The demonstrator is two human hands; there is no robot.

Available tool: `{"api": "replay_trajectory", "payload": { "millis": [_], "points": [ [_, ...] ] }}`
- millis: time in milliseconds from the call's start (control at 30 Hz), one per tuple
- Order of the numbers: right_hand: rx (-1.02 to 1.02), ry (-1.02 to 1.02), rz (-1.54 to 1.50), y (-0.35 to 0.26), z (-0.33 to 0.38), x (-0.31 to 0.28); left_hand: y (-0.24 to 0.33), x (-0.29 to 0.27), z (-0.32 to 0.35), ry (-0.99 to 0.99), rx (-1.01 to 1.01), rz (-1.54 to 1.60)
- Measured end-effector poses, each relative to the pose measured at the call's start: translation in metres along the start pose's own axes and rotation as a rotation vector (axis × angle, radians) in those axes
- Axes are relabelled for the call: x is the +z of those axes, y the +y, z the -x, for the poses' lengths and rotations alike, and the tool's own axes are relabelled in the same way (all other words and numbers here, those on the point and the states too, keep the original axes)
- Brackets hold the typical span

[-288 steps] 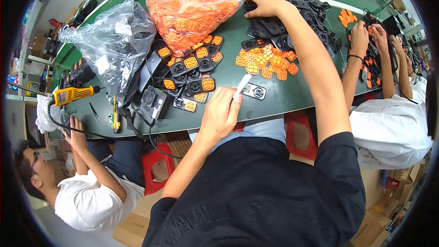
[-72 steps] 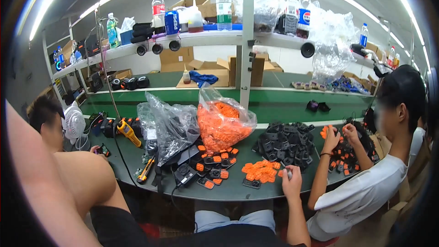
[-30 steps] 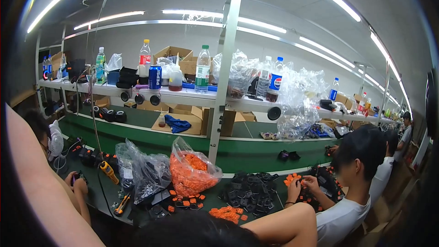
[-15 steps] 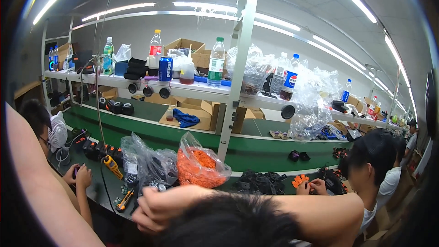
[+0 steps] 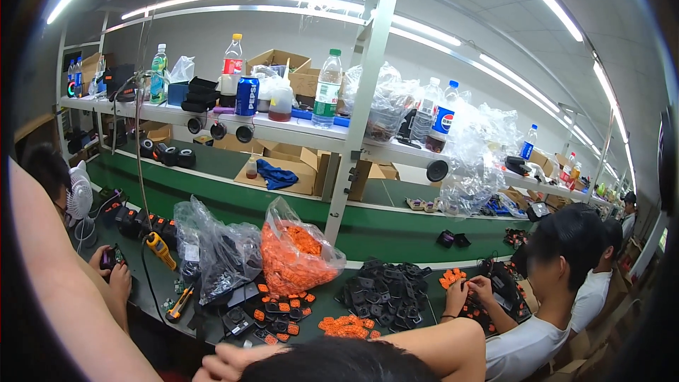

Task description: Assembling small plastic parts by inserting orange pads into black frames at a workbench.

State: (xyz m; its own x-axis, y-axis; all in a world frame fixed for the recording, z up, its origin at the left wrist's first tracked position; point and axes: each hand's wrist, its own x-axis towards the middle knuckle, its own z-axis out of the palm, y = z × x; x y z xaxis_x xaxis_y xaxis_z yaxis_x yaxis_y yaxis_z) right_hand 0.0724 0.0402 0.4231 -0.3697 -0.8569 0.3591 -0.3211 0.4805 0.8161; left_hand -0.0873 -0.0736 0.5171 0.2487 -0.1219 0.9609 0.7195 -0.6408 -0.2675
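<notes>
A bare left arm (image 5: 67, 290) fills the left side; its hand lies outside the picture. At the lower edge, my right hand (image 5: 225, 363) is partly cut off, its fingers bent and their tips hidden. The right forearm (image 5: 431, 343) reaches in from the right, behind dark hair (image 5: 346, 362) that covers part of it. Just beyond the hand on the bench are small black parts with orange pieces (image 5: 279, 311). Further back stand a clear bag of orange parts (image 5: 297, 251) and a clear bag of dark parts (image 5: 223, 247). Nothing held is visible.
Loose black plastic parts (image 5: 385, 293) and orange pieces (image 5: 346, 326) lie on the bench. A yellow tool (image 5: 161, 251) and a cutter (image 5: 180, 304) lie left. Co-workers' hands (image 5: 467, 290) are busy at right and left (image 5: 117, 276). A metal post (image 5: 364, 99) supports a shelf (image 5: 297, 127) of bottles.
My right hand and forearm have dropped toward the lower edge, uncovering the black and orange parts on the bench. The view has shifted slightly, so the shelf sits higher and further left.
</notes>
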Motion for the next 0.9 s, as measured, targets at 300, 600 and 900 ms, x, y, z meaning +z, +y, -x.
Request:
{"api": "replay_trajectory", "payload": {
  "millis": [300, 600, 900],
  "points": [
    [0.273, -0.052, -0.071, 0.008, 0.017, 0.01, 0.0, -0.009, 0.016, 0.03, -0.067, -0.038],
    [0.983, -0.278, -0.108, -0.117, 0.075, 0.089, -0.02, 0.009, 0.042, -0.002, -0.131, 0.021],
    [1.153, -0.168, -0.452, -0.036, 0.092, 0.007, 0.013, -0.013, 0.11, -0.115, -0.365, -0.076]
  ]
}}
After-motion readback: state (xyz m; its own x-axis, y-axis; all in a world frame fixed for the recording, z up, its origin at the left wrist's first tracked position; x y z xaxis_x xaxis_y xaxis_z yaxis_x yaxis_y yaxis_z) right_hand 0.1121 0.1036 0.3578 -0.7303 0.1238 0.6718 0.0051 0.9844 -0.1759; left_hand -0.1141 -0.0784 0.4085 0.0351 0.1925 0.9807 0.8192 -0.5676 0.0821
